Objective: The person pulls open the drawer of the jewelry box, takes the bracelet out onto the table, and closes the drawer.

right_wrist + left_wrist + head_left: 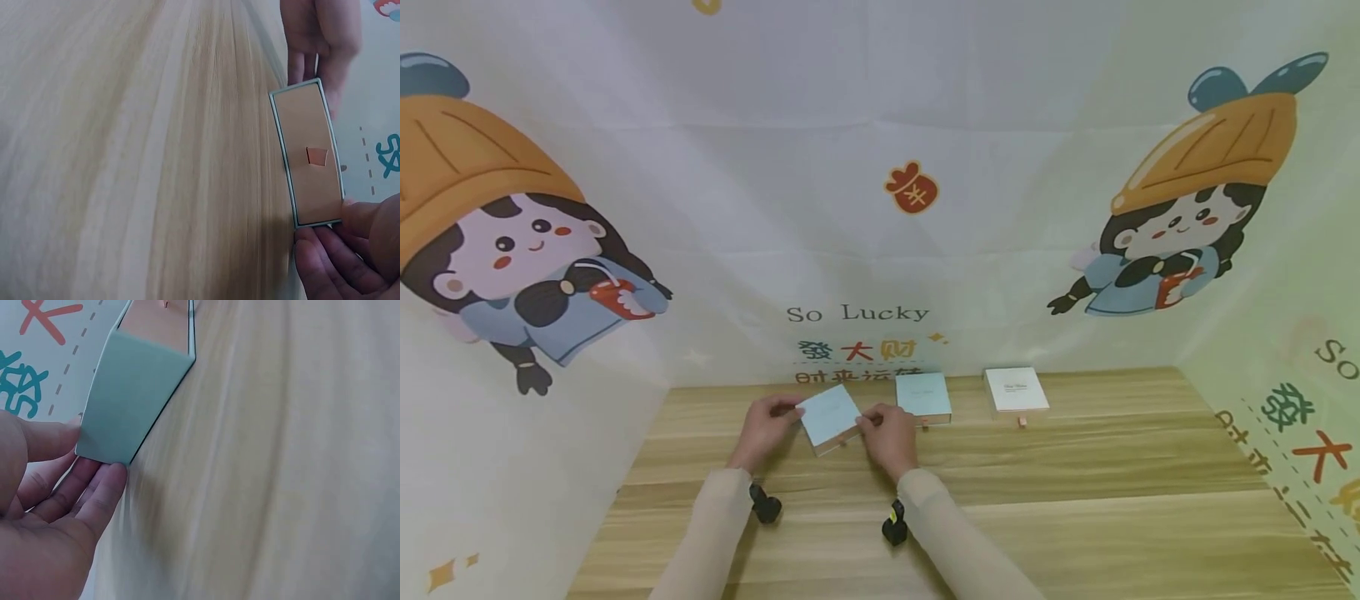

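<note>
A light blue drawer-style gift box (831, 417) is held between both hands, turned at an angle to the wall. My left hand (767, 429) grips its left end, thumb on top and fingers beneath in the left wrist view. At the opposite end my right hand (891, 435) pinches a corner between thumb and fingers. The box's pink-tan drawer front (306, 144) has a small pull tab (317, 156) and faces my body. It looks pushed in flush. Whether the box's underside touches the table cannot be told.
A second light blue box (922, 394) stands by the back wall, just beyond my right hand. Farther right is a white box (1017, 389) with a pull tab in front. The wood-grain table (1075, 508) is bounded by printed cloth walls (985, 208).
</note>
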Tool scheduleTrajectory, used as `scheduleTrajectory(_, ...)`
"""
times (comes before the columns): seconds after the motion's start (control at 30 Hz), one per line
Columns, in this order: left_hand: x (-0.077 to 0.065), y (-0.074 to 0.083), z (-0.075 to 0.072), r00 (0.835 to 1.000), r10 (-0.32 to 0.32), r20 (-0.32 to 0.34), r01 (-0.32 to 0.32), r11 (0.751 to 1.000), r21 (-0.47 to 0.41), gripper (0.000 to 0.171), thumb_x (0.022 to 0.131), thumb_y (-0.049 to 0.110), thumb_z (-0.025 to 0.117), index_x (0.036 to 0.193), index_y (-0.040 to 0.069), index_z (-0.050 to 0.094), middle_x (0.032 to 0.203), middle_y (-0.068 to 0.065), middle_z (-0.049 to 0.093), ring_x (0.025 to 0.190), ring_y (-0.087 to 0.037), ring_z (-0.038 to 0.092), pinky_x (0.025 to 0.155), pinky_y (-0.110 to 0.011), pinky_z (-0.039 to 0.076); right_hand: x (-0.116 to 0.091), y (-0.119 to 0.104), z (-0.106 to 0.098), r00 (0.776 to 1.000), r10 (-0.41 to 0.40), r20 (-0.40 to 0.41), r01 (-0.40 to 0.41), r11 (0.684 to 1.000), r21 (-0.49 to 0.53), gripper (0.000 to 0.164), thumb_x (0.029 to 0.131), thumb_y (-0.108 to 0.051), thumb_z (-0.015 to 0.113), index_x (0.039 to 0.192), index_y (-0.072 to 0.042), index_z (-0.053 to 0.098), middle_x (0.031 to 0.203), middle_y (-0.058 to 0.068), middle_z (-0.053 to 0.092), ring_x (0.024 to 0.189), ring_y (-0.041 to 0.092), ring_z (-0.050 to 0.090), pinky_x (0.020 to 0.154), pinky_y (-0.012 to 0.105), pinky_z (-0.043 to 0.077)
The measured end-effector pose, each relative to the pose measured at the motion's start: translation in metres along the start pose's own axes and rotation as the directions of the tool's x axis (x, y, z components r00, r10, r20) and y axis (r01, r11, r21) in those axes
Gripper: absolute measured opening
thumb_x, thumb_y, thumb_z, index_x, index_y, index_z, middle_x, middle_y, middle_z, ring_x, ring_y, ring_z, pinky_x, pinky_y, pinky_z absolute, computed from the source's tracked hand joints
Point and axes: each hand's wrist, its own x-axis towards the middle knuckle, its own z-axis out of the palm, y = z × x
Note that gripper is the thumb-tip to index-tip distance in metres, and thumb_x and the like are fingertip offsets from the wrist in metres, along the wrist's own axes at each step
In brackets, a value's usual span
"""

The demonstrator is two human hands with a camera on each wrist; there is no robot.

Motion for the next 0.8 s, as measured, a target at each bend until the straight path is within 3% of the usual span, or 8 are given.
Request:
scheduleTrajectory(0.2, -0.022, -0.002, -0.004, 1.000, -0.008, 0.011, 0.009, 1.000, -0.003, 0.029, 0.098, 0.014, 0.066, 0.125, 0.002, 0.069, 0.125, -0.018, 0.069, 0.117, -0.031, 0.063, 0.104, -0.047, 0.050, 0.002, 0.004, -0.007, 0.998, -0.036, 0.049, 0.037, 0.999, -0.020, 0.009, 0.092, -0.017, 0.076, 0.090, -0.009, 0.080, 0.081, 0.005, 0.075, 0.073, 0.013, 0.064, 0.069, 0.031, 0.053)
scheduleTrajectory(0.57, -0.060, -0.001, -0.004, 1.000, 0.014, -0.025, -0.013, 0.999, 0.031, 0.028, 0.093, 0.013, 0.075, 0.119, 0.002, 0.071, 0.112, -0.015, 0.072, 0.106, -0.026, 0.069, 0.095, -0.038, 0.056, 0.006, 0.008, -0.016, 0.982, -0.046, 0.181, 0.050, 0.999, -0.018, 0.012, 0.096, -0.020, 0.073, 0.100, -0.013, 0.082, 0.102, 0.005, 0.080, 0.103, 0.028, 0.073, 0.096, 0.047, 0.055)
scheduleTrajectory(0.8, -0.087, -0.002, 0.003, 0.996, -0.018, -0.084, 0.023, 0.998, 0.051, 0.029, 0.090, 0.017, 0.079, 0.114, 0.003, 0.072, 0.108, -0.011, 0.072, 0.096, -0.019, 0.067, 0.081, -0.024, 0.052, 0.004, 0.009, -0.019, 0.963, -0.080, 0.258, 0.091, 0.995, -0.030, 0.015, 0.098, -0.024, 0.071, 0.103, -0.015, 0.082, 0.107, 0.005, 0.079, 0.104, 0.026, 0.072, 0.095, 0.046, 0.056)
